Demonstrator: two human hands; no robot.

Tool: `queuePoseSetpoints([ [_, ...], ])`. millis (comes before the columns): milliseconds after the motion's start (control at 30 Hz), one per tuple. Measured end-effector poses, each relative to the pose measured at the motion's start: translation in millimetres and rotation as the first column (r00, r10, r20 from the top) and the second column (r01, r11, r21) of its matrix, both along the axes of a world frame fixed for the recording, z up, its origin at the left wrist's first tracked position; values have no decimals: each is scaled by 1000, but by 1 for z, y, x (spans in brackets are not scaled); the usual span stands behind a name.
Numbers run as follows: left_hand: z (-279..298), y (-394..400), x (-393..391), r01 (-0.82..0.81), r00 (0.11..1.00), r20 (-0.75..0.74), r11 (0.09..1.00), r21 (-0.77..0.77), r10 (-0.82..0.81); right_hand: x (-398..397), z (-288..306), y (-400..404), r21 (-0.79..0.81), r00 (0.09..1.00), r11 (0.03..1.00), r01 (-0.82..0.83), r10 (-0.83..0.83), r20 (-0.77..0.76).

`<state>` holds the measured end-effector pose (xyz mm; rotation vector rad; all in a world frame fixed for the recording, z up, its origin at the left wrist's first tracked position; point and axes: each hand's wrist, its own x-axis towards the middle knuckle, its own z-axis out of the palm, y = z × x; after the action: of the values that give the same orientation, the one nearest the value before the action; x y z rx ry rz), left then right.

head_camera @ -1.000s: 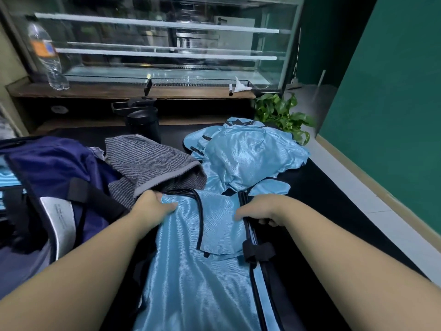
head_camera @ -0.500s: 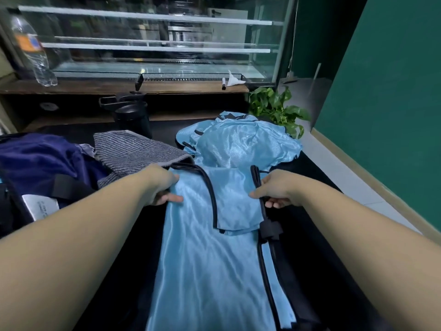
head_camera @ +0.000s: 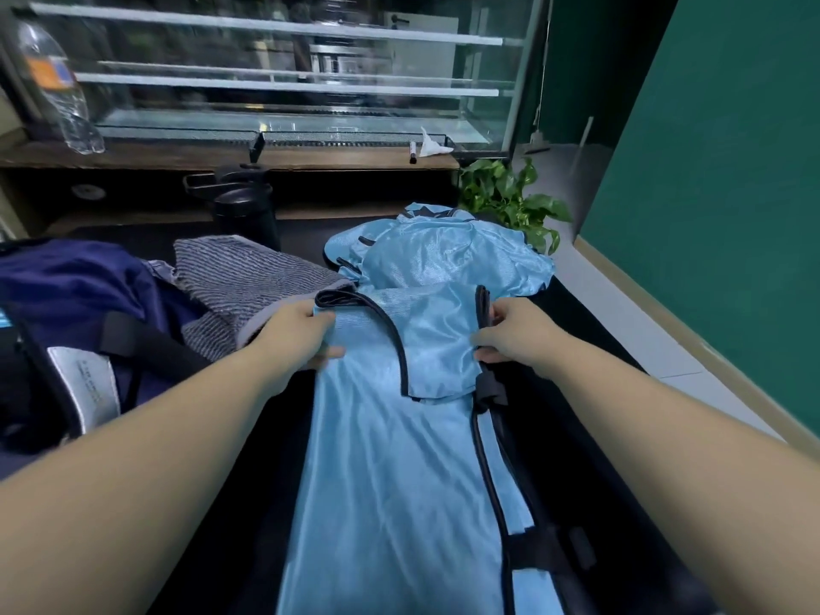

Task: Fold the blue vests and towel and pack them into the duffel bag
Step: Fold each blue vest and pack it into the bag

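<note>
Blue vest (head_camera: 390, 472) lies flat and lengthwise down the middle of the dark table (head_camera: 621, 392), its hem toward the near edge and its black-trimmed shoulder straps pointing to the far edge. My left hand (head_camera: 297, 337) pinches the left strap end, thumb under the fabric and fingers curled on top; that grip is narrow and holds the vest. My right hand (head_camera: 510, 335) pinches the black binding along the vest's right side, fingers curled round the trim, also a narrow grip on the vest. A crumpled heap of more blue vests (head_camera: 448, 255) sits just beyond it, toward the far right of the table. The grey striped towel (head_camera: 248, 281) lies left of my left hand, touching the navy duffel bag (head_camera: 75, 295) at the left edge. A pale grey panel (head_camera: 86, 388) on the bag carries small print, too blurred for me to read. Beyond the far edge, a clear water bottle (head_camera: 57, 91) with an orange and blue label, its words unreadable, stands on a wooden shelf (head_camera: 310, 157). A black flask (head_camera: 246, 206) stands at the far edge, and a green plant (head_camera: 510, 197) at the far right corner.
</note>
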<state>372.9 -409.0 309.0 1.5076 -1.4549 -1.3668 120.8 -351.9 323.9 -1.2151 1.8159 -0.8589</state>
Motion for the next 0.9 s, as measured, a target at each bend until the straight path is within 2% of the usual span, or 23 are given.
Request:
queuePoseSetpoints([
  [67,4,9,9,80,996,-42,993,-83,-83,-3,-2,6,-133,995,991,-11,-3,-102],
  [167,2,22,27,195,978,132,941,-277,-164,-3,-2,23,-239,976,968,-72,18,-219],
  [333,-2,66,50,475,879,252,798,-372,-406,-3,-6,62,-318,948,927,-199,100,-301],
  [433,-3,90,61,652,743,515,636,-413,-428,-5,-9,90,-394,911,851,-347,206,-357],
  [500,-7,104,66,743,643,614,566,-356,-458,-5,-15,108,-396,852,791,-466,283,-440],
  [567,-19,113,69,814,528,723,509,-280,-446,-7,-24,123,-344,809,776,-528,337,-482],
  [600,-25,115,70,847,441,800,483,-221,-407,-8,-28,129,-316,801,785,-533,346,-489],
  [667,-26,120,65,851,291,881,521,-61,-373,-11,-38,136,-270,820,836,-478,314,-480],
  [700,-22,122,59,842,276,882,539,-30,-383,-12,-41,137,-241,835,874,-422,271,-480],
  [733,-19,125,50,836,303,870,547,-47,-389,-12,-43,136,-205,843,909,-364,228,-487],
  [833,-16,133,17,819,454,816,528,-223,-358,-9,-48,129,-158,847,947,-280,166,-504],
  [900,-21,140,-5,805,502,771,538,-251,-391,-6,-52,125,-164,852,953,-255,141,-504],
])
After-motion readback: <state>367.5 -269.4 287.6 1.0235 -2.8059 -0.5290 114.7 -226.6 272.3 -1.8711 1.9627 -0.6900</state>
